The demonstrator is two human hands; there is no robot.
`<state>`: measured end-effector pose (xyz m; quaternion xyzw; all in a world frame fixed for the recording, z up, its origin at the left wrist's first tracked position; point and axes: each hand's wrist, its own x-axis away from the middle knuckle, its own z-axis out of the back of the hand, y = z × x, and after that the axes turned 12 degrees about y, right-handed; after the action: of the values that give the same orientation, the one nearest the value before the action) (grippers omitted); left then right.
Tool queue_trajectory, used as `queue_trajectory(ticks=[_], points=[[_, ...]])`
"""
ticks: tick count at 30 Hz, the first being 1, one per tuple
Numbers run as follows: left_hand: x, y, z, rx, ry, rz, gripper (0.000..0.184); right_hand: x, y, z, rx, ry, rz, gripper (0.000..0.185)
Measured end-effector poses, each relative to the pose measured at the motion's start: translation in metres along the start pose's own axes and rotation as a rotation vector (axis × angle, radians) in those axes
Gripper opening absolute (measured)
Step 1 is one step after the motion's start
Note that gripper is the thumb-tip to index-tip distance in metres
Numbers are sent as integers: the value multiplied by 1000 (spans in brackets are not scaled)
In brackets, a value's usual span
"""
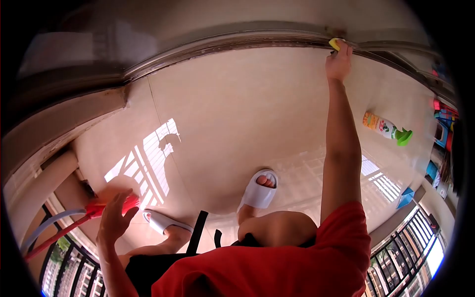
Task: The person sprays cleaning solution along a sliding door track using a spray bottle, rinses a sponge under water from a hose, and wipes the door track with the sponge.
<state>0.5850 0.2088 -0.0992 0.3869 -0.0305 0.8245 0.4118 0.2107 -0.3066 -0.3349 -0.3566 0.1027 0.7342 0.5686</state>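
Note:
At the sliding-door track [267, 40], my right hand [339, 62] is stretched far forward and closed around a yellow sponge [336, 44], pressing it at the track's edge. My left hand [117, 218] hangs low on the left with thumb and fingers apart. It appears to hold nothing. Just behind it is a red plastic tool head [98, 208] with a red handle, perhaps a broom or dustpan; my hand partly covers it, and I cannot tell whether they touch. A spray bottle [383, 126] with a green trigger lies on its side on the floor, right of my right forearm.
Glossy beige tiles [237, 114] cover the floor between me and the track. My feet wear white slippers [259, 190]. Coloured items [443, 123] line the far right edge, with a blue object [405, 197] lower down. Black railings [403, 252] stand behind me on both sides.

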Motion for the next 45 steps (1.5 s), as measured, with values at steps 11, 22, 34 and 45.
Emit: queue_trajectory(ticks=[11,22,34,45], points=[[-27,9,-7,-18,-61,8,44,9,13,-7,-184,102,117,31],[-27,8,-10,-35,-49,32,45,9,9,-6,-221,84,-44,22],[-18,4,-8,-56,-75,42,44,-41,109,-29,45,171,-184,27],[-19,-7,-13,-8,-43,-1,43,1,-11,-1,-388,40,-75,23]])
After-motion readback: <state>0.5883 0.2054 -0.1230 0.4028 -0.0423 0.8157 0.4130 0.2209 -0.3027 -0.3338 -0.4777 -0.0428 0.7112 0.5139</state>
